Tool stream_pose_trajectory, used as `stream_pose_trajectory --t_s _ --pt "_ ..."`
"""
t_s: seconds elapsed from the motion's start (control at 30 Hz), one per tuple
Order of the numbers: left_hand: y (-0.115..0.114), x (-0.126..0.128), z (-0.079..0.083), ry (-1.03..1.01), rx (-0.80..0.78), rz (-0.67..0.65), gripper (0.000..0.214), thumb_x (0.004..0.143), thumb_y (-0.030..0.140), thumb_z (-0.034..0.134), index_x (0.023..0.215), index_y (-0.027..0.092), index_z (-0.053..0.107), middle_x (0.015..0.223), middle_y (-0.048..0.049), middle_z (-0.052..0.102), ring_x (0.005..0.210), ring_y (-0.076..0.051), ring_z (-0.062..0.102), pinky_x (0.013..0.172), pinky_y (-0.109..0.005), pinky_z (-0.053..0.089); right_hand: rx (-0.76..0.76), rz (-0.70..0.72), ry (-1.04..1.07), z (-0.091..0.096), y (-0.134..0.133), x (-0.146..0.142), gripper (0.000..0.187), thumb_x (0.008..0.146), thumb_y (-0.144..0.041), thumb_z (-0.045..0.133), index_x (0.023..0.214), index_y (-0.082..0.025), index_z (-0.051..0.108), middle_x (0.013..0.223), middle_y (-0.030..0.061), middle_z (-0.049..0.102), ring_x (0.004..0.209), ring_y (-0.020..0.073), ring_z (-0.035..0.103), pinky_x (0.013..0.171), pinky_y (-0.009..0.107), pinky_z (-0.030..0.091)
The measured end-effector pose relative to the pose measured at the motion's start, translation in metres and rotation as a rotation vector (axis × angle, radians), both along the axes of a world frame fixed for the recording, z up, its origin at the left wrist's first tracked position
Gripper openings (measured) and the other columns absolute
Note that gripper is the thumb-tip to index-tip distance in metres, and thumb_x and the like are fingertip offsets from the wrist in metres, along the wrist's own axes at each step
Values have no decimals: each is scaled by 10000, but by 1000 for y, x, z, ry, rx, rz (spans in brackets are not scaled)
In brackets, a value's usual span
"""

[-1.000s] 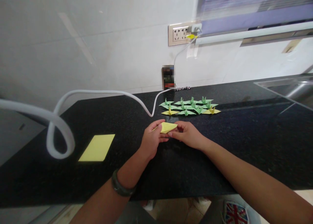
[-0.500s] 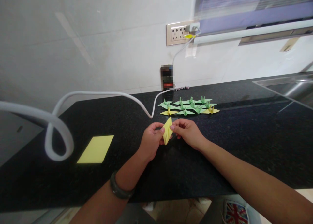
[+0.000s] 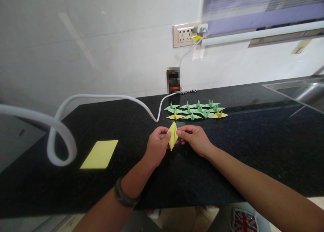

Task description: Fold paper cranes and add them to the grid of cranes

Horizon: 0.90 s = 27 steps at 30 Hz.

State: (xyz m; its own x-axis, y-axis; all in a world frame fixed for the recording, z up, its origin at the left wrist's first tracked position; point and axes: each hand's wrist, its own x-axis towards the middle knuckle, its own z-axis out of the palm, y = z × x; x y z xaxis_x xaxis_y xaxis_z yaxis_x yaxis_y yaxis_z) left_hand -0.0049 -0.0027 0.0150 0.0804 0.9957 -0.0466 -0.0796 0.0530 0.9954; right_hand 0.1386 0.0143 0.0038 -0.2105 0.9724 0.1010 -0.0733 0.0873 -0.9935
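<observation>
A folded yellow paper piece (image 3: pixel 173 135) stands upright between both hands, just above the black countertop (image 3: pixel 253 151). My left hand (image 3: pixel 156 147) pinches its left side with thumb and fingers closed. My right hand (image 3: pixel 194 139) pinches its right side the same way. Behind them, a cluster of several green and yellow paper cranes (image 3: pixel 196 110) lies flat on the counter.
A flat yellow paper sheet (image 3: pixel 99 154) lies on the counter to the left. A thick white hose (image 3: pixel 58 131) loops across the left side. A wall socket (image 3: pixel 186 34) with a cable, a small dark device (image 3: pixel 174 79) and a steel sink (image 3: pixel 301 92) are at the back.
The yellow paper piece has turned from lying flat between my hands to standing upright. Both hands have kept their hold and barely shifted.
</observation>
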Motion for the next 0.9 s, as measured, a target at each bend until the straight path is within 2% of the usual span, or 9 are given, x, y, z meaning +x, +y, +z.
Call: stream_pose_trajectory --t_s 0.13,0.3,0.47,0.63,0.9 --pt "-1 1 -2 -13 26 43 204 712 342 533 800 175 456 563 19 582 511 -126 580 480 -223 441 -41 34 110 0 0 -2 253 641 -341 628 783 -132 631 607 13 602 506 86 519 438 197 401" --pt "-3 4 -1 -6 43 49 188 702 328 550 737 173 450 536 38 544 484 -105 549 482 -216 435 -88 -28 173 -2 -1 -5 232 618 -328 650 738 -131 624 584 3 580 496 83 516 429 193 401" --pt "-5 4 1 -55 16 12 201 686 326 569 706 169 445 562 30 567 520 -116 572 556 -269 479 -48 -92 80 -1 -3 -6 238 629 -351 632 712 -128 613 605 15 582 473 80 488 423 202 403" --pt "-5 3 -1 -32 22 -16 186 703 318 555 718 169 444 556 35 562 519 -116 574 550 -275 486 35 -136 -76 0 -3 -4 227 658 -353 601 700 -131 610 592 14 576 447 73 463 417 201 379" --pt "-4 0 -1 -45 -10 -66 219 669 321 591 723 164 448 558 31 579 516 -114 574 557 -277 486 71 -113 -155 3 -2 0 197 652 -331 594 653 -135 612 586 14 585 466 86 463 432 208 379"
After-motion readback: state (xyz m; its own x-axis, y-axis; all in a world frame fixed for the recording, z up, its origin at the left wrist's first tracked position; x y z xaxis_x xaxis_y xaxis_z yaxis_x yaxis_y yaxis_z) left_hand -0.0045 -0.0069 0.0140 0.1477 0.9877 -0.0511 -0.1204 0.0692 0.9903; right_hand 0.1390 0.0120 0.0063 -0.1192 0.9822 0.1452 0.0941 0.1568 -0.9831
